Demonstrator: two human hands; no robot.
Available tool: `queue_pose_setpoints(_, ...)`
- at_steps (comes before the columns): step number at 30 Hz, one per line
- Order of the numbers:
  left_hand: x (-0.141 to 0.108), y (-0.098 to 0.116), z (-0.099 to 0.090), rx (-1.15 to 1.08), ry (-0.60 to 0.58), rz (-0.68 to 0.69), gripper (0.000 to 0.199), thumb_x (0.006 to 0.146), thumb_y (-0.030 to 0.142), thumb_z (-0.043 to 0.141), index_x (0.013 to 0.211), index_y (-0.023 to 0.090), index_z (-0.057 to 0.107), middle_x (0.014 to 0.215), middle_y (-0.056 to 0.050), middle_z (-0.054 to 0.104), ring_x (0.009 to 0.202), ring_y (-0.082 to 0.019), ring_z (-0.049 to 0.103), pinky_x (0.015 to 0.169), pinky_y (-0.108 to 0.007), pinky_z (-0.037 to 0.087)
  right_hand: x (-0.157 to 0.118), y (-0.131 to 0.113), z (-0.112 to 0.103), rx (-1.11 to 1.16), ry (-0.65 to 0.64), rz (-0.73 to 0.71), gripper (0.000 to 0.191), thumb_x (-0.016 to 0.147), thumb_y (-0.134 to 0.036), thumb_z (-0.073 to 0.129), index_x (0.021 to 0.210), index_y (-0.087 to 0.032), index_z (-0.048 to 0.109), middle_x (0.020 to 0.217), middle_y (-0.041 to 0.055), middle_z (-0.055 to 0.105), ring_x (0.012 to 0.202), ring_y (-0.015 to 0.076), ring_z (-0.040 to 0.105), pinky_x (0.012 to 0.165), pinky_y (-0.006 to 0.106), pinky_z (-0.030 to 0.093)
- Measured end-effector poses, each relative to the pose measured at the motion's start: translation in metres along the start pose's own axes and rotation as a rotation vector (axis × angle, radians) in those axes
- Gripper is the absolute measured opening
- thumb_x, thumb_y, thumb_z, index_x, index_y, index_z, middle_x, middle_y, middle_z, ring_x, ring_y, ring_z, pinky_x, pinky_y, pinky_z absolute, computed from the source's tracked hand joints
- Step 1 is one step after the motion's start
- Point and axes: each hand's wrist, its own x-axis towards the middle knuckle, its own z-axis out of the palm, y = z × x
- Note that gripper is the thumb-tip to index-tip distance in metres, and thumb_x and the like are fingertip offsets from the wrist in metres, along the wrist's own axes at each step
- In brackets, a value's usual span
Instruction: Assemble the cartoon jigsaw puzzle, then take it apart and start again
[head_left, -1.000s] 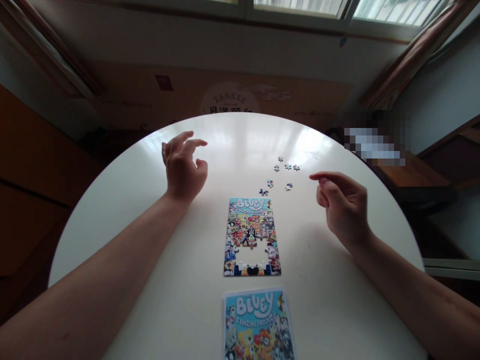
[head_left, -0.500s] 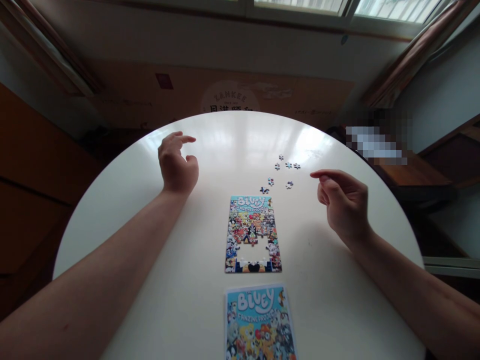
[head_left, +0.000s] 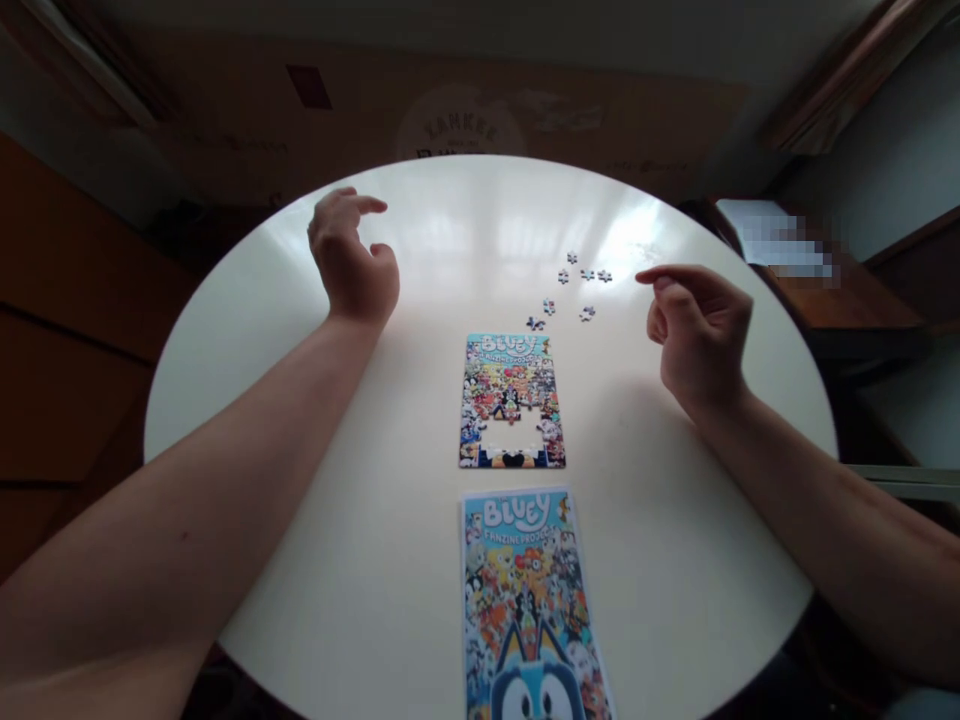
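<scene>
Over the left part of the table my left hand (head_left: 352,255) hovers, thumb and index finger apart, with nothing in it. On the right, my right hand (head_left: 701,330) has its index finger stretched toward the loose pieces, thumb against it and other fingers curled; no object shows in it. Several loose jigsaw pieces (head_left: 587,273) lie nearest that fingertip, not touching it. Between my forearms lies a partly assembled jigsaw puzzle (head_left: 510,375) with a gap in its lower middle. Below it lies a printed picture sheet (head_left: 525,580) with the same Bluey design, cut off by the bottom edge.
Everything lies on a round white table (head_left: 405,590). Beyond its far edge stands a large cardboard panel (head_left: 360,120). At the right is a brown wooden surface (head_left: 862,295) with a partly blurred pale item on it. Orange-brown furniture (head_left: 67,400) stands at the left.
The view has tilted down, so the table, puzzle and hands sit higher and more of the picture sheet shows. Both hands keep the same pose, and no piece has visibly moved.
</scene>
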Motion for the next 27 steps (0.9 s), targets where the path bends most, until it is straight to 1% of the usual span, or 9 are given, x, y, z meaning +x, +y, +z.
queue_pose_setpoints(5,0.001,0.002,0.000,0.014,-0.008,-0.013,0.049,0.066,-0.012,0.052,0.106,0.015,0.064,0.124,-0.007,0.061,0.127,-0.019,0.051,0.115,-0.039,0.037,0.001,-0.001,-0.001,-0.054,-0.007,-0.023,0.019,0.094,-0.032,0.057,0.092,-0.020,0.071,0.054,-0.0041,0.042,0.042,0.0066,0.033,0.040,0.023,0.024)
queue_pose_setpoints(10,0.000,0.005,-0.001,0.010,-0.009,-0.033,0.045,0.069,-0.012,0.052,0.105,0.014,0.063,0.125,-0.010,0.060,0.129,-0.020,0.049,0.116,-0.038,0.035,0.001,-0.002,0.000,-0.031,0.005,-0.031,0.019,0.094,-0.033,0.057,0.092,-0.019,0.071,0.055,-0.0042,0.042,0.042,0.0061,0.033,0.040,0.023,0.023)
queue_pose_setpoints(14,0.004,0.003,0.001,0.008,-0.012,-0.049,0.046,0.067,-0.012,0.052,0.103,0.015,0.062,0.123,-0.005,0.060,0.128,-0.017,0.049,0.116,-0.035,0.034,0.001,-0.001,-0.001,-0.040,0.009,-0.014,0.019,0.094,-0.034,0.057,0.091,-0.020,0.070,0.055,-0.0037,0.042,0.043,0.0063,0.033,0.040,0.023,0.024)
queue_pose_setpoints(18,0.010,-0.002,0.002,0.034,-0.072,-0.123,0.045,0.064,-0.014,0.054,0.100,0.012,0.058,0.122,0.000,0.057,0.128,-0.014,0.046,0.116,-0.031,0.032,0.001,-0.001,-0.001,-0.066,0.007,0.013,0.020,0.093,-0.035,0.058,0.092,-0.021,0.071,0.057,-0.0020,0.045,0.044,0.0069,0.034,0.041,0.024,0.025)
queue_pose_setpoints(23,0.012,-0.002,0.002,0.042,-0.074,-0.134,0.039,0.067,-0.013,0.052,0.096,0.013,0.054,0.123,0.000,0.055,0.128,-0.014,0.045,0.116,-0.031,0.032,0.001,-0.003,-0.002,-0.077,-0.003,0.028,0.020,0.093,-0.036,0.057,0.092,-0.021,0.071,0.058,-0.0018,0.045,0.044,0.0073,0.035,0.041,0.024,0.026)
queue_pose_setpoints(27,0.012,-0.007,0.004,0.032,-0.061,-0.156,0.038,0.064,-0.012,0.053,0.093,0.013,0.052,0.119,0.000,0.056,0.124,-0.013,0.047,0.116,-0.030,0.033,0.001,-0.004,-0.001,-0.045,0.002,0.032,0.019,0.093,-0.034,0.058,0.091,-0.021,0.071,0.056,-0.0028,0.043,0.044,0.0072,0.033,0.041,0.024,0.025)
